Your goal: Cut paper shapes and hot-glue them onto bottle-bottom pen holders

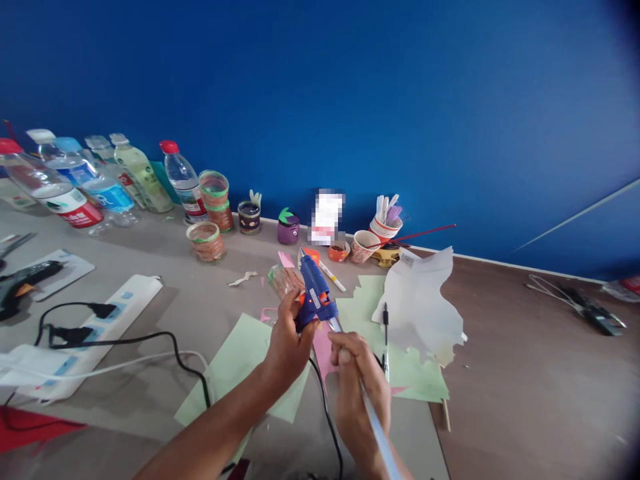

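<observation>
- The right hand (363,393) has its fingers curled narrowly around a long, translucent, whitish glue stick (378,430), thumb on top; gripping close behind the gun probably keeps the bendy rod straight.
- The stick's front end meets the rear of a blue plastic glue gun (315,290) with orange parts, so the two lie roughly in line; how deep it sits cannot be told.
- The left hand (290,337) wraps its fingers around the gun's handle, holding it above the table with the nozzle aimed away, likely to steady it against a push from behind. Whether the trigger is squeezed is hidden.
- A thin black cord (325,398) drops from below the left hand, seemingly the gun's lead, hanging clear of both wrists.
- Pale green paper sheets (425,383) lie beneath and to the right, perhaps catching drips.
- A long white power strip (127,313) sits at the left, leaving the middle free for the hands.
- Beyond, stacked orange-and-white paper cups (385,230) hold pale and purple sticks upright, near the blue wall (400,100).
</observation>
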A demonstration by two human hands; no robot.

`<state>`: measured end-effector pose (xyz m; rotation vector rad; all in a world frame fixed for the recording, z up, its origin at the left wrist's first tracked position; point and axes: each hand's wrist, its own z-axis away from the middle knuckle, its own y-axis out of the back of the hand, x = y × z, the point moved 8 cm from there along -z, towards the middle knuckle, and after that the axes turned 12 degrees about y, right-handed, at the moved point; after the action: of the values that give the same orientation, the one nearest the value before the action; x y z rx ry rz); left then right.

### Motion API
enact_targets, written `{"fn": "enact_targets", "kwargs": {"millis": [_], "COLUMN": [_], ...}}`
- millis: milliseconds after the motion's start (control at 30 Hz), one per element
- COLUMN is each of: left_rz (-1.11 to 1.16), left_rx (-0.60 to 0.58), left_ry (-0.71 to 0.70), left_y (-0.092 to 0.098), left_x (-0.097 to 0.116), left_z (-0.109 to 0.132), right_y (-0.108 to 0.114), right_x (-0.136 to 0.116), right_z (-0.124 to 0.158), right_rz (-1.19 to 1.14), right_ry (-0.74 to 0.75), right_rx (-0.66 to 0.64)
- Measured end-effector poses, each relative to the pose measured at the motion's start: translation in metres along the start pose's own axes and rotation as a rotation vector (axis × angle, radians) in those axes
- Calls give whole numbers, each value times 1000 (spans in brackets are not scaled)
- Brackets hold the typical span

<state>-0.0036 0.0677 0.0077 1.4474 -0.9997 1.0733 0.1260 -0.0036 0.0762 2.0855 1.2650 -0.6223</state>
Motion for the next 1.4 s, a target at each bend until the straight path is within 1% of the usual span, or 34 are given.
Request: {"fn": "enact_targets", "kwargs": {"millis": [67,100,133,267,367,533,633,700,767,833,900,1000,1067,1100,1167,1267,1333,1400], "left_rz": [10,16,19,-9,-8,58,67,74,88,119,163,206,205,199,190,196,197,188], "left_rx": [-17,-30,-41,-52,-68,-87,-98,-133,-160,-159,-150,-148,-166,-178,-199,-215,-223,-225], "left_ry": [14,18,20,38,40,-11,9,41,87,137,181,205,199,193,177,147,125,107], "left_y": [-2,-3,-3,-4,-6,-10,-13,-18,-21,-22,-22,-23,-25,-26,-29,-31,-31,-31], "left_x": [-1,-1,-1,0,-2,-7,-13,-15,-16,-16,-15,-13,-13,-13,-15,-17,-18,-18], "left_z": [0,0,0,-1,0,5,8,10,13,14,15,16,18,19,21,23,24,25], "right_y": [-2,-2,-2,1,4,13,16,20,26,29,27,18,15,16,19,23,24,24], "right_x": [-10,-13,-14,-11,-8,0,6,15,26,32,33,33,32,30,26,22,21,20], "right_z": [-4,-6,-8,-15,-16,-12,-6,-1,4,8,10,13,12,10,6,0,-2,-2], "right_rz": [63,82,96,102,92,48,21,-20,-90,-156,-196,-211,-174,-136,-17,160,210,212], "right_ry": [196,268,308,330,338,325,283,164,5,-111,-169,-225,-222,-198,-134,-71,-47,-21], "right_rx": [-32,-49,-64,-160,-199,-180,-210,-191,-126,-52,-23,-63,-70,-60,-40,-44,-52,-58]}}
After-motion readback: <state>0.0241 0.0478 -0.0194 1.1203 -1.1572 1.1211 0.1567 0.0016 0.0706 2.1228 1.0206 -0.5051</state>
